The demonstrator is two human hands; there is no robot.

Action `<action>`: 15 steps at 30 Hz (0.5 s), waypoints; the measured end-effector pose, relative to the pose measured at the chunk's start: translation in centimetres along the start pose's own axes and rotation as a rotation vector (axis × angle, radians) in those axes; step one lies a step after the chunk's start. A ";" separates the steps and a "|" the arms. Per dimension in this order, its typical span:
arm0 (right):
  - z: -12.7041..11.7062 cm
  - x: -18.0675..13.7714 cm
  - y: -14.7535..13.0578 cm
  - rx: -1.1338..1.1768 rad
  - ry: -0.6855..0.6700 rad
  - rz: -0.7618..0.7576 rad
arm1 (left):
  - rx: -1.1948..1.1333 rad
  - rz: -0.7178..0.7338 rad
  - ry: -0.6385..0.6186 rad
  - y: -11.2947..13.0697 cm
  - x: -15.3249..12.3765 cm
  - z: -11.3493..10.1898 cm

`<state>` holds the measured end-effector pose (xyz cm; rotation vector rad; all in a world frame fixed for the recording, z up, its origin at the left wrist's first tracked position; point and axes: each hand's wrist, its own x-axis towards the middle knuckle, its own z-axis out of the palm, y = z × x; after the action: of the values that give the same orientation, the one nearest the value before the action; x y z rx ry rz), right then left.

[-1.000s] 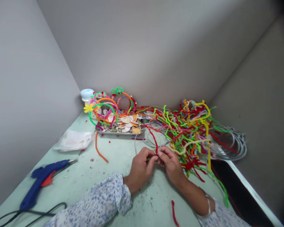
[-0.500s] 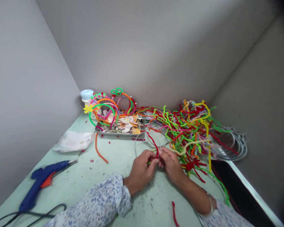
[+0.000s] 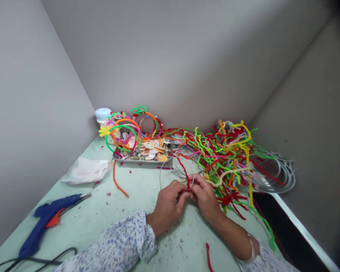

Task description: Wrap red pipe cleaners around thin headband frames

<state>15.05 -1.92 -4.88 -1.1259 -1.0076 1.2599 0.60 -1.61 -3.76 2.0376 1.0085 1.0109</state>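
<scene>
A red pipe cleaner (image 3: 184, 168) stands up between my two hands, its free end leaning away from me. My left hand (image 3: 169, 207) is closed, thumb and fingers pinching the lower end of the red pipe cleaner. Close against it, my right hand (image 3: 206, 200) is closed too, with its fingertips on the same spot. A thin grey wire ring (image 3: 160, 174) curves up behind the hands and passes down at the fingers. The exact pinch point is partly hidden by the fingers.
A tangled heap of coloured pipe cleaners (image 3: 215, 151) lies right of a metal tray (image 3: 147, 163) of shells and finished hoops. Coiled wire (image 3: 289, 173) and a black phone-like slab (image 3: 289, 230) are at right. At left are a blue glue gun (image 3: 42, 223) and a plastic bag (image 3: 87, 170).
My right fingers have shifted slightly around the red pipe cleaner, the index finger now more arched. The red pipe cleaner's upper part has tilted a little. Both hands keep their grip.
</scene>
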 end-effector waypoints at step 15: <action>0.2 0.3 -0.3 0.037 0.019 0.009 | 0.011 0.017 -0.038 0.1 0.1 -0.1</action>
<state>14.95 -1.57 -4.52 -1.1129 -0.9623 1.2681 0.65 -1.57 -3.59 2.0701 0.9804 0.9744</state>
